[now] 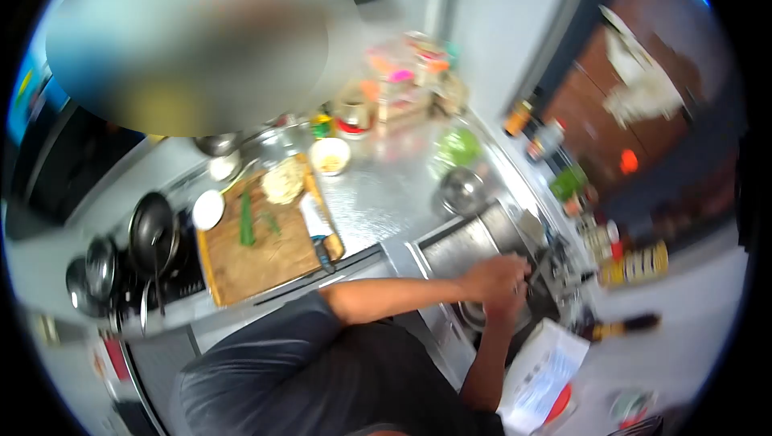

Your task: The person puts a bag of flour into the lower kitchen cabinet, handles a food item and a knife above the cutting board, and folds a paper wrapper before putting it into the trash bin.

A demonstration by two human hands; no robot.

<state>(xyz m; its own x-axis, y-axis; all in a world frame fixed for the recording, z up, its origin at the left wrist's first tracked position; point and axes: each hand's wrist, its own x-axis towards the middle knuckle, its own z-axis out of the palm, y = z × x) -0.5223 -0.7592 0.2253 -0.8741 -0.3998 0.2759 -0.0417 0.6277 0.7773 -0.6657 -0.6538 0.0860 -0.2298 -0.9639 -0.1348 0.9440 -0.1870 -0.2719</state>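
Note:
Over the metal sink (450,253), close to the tap, my two hands are pressed against each other. My left hand (492,274) lies across the top, its fingers blurred. Below it, my right hand (507,301) is partly covered, and I cannot make out its fingers. No held object shows between them. Dark tap fittings (555,263) stand just to the right of the hands. A round metal thing (470,315) shows partly in the sink under my left wrist.
On the left, a cutting board (229,279) bears a knife (315,219), green leaves (246,223) and a pale heap of food (283,182). A white bowl (330,156), a metal bowl (462,189) and a green bag (457,151) stand behind. Pans (154,235) sit far left; bottles (635,265) line the right ledge.

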